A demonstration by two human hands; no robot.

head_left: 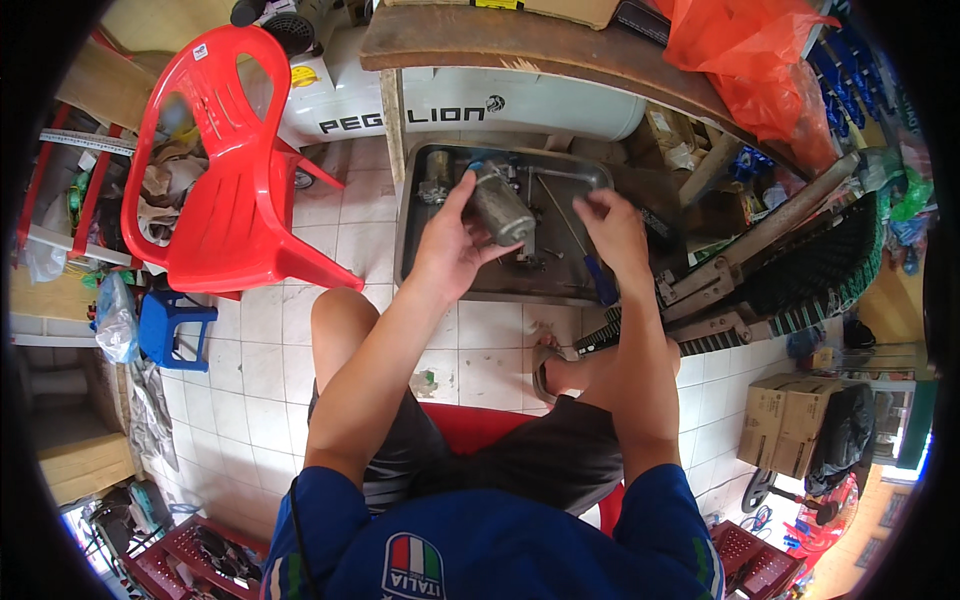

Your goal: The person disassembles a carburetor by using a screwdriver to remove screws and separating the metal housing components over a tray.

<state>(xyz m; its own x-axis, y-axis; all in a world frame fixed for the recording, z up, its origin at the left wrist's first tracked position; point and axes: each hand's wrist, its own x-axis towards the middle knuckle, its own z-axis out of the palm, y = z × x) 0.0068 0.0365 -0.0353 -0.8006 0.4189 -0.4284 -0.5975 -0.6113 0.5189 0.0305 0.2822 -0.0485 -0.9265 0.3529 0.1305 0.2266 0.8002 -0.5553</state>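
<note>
My left hand (447, 245) is closed round a grey metal cylinder (503, 207) that looks like a small electric motor, held tilted above a dark metal tray (408, 250). To the right, my right hand (616, 232) hovers over the tray, apart from the motor. Its fingertips are bent together, and whether anything small sits between them is hidden. A long screwdriver with a blue handle (601, 281) lies below it. Another metal part (436, 178), partly cylindrical, stands in the tray's far left corner. Several small metal pieces lie behind and under the motor.
A red plastic chair (228, 215) stands at the left, with a blue stool (176, 330) beyond it. Behind the tray are a wooden bench (440, 40) and a white tank (350, 105). A folded frame with dark netting (800, 270) leans at the right. Cardboard boxes (790, 425) sit lower right.
</note>
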